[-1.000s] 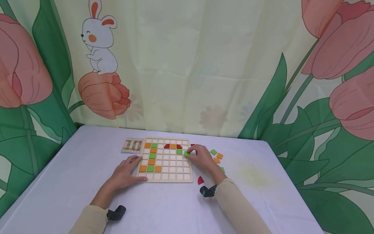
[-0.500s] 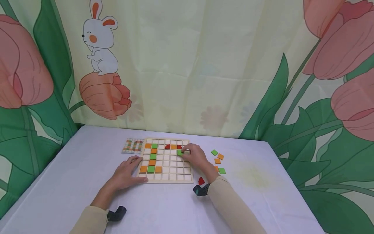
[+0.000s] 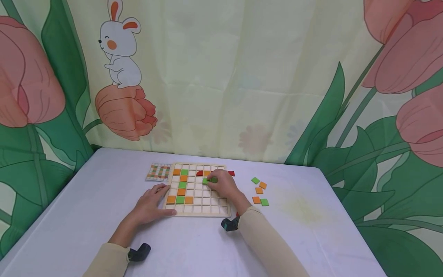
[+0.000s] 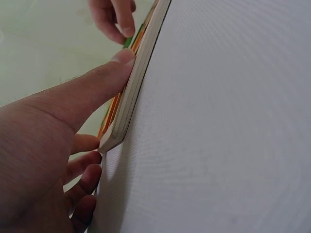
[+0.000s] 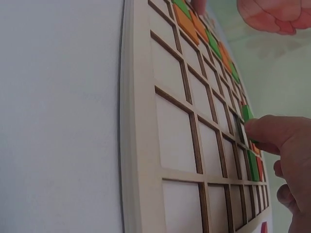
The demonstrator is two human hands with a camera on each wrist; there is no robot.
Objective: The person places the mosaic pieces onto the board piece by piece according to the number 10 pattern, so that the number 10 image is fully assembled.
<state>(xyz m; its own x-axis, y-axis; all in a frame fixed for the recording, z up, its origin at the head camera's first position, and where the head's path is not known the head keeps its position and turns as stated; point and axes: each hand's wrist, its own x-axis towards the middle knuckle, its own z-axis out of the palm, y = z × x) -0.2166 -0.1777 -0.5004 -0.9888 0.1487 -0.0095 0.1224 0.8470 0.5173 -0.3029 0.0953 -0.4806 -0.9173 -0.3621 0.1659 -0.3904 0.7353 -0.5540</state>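
Observation:
My right hand (image 3: 225,184) pinches a green square tile (image 5: 247,112) between thumb and finger, just over the far part of the wooden grid board (image 3: 197,200). Another green tile (image 5: 252,164) lies in a cell beside it. Beyond are an orange tile (image 3: 207,173) and a red quarter-round piece (image 3: 199,173); the fingers partly cover that area. My left hand (image 3: 149,204) rests at the board's near left corner, its thumb (image 4: 104,77) straight on the near edge and its fingers against the left side. Orange and green tiles (image 3: 182,185) form a column on the board's left.
A small printed pattern card (image 3: 158,172) lies by the board's far left corner. Right of the board are several loose orange and green tiles (image 3: 259,190). A red piece (image 3: 231,173) sits by the far right corner; another (image 3: 237,214) is mostly hidden by the right wrist.
My right hand has moved left across the board, carrying the green tile from the right edge to beside the placed green one. My left hand stays at the corner.

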